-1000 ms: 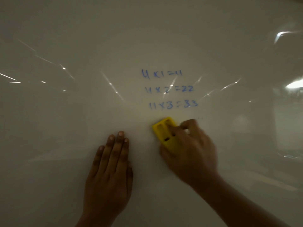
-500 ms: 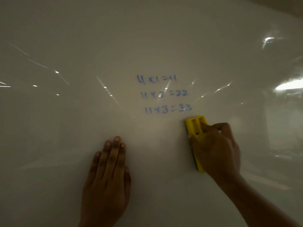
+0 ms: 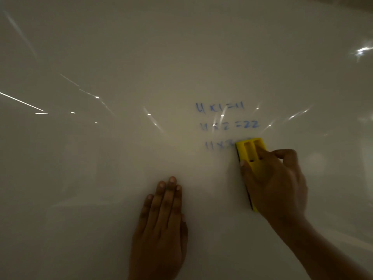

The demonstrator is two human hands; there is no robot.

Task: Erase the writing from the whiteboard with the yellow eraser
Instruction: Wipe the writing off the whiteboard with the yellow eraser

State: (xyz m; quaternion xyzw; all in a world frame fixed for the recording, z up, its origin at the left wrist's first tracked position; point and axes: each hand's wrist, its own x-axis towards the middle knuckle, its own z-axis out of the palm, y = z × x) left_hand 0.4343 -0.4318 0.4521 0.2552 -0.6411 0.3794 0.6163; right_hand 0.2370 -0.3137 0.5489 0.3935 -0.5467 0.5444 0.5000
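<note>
The whiteboard (image 3: pixel 121 57) fills the view. Blue writing (image 3: pixel 226 116) in three lines sits right of centre: "11x1=11", "11x2=22", and a third line of which only "11x3" shows. The yellow eraser (image 3: pixel 250 150) lies flat on the board over the right end of that third line, its top end level with it. My right hand (image 3: pixel 276 182) grips the eraser from below and covers its lower half. My left hand (image 3: pixel 161 223) rests flat on the board below and left of the writing, fingers together, holding nothing.
Bright reflections of ceiling lights streak across the glossy board at the left (image 3: pixel 22 102) and at the upper right (image 3: pixel 361 51). A dark strip beyond the board's edge shows in the top right corner (image 3: pixel 361 3).
My right hand has carried the eraser from below the third line, first rightward, then up onto that line's right end, covering "=33". My left hand has stayed flat on the board.
</note>
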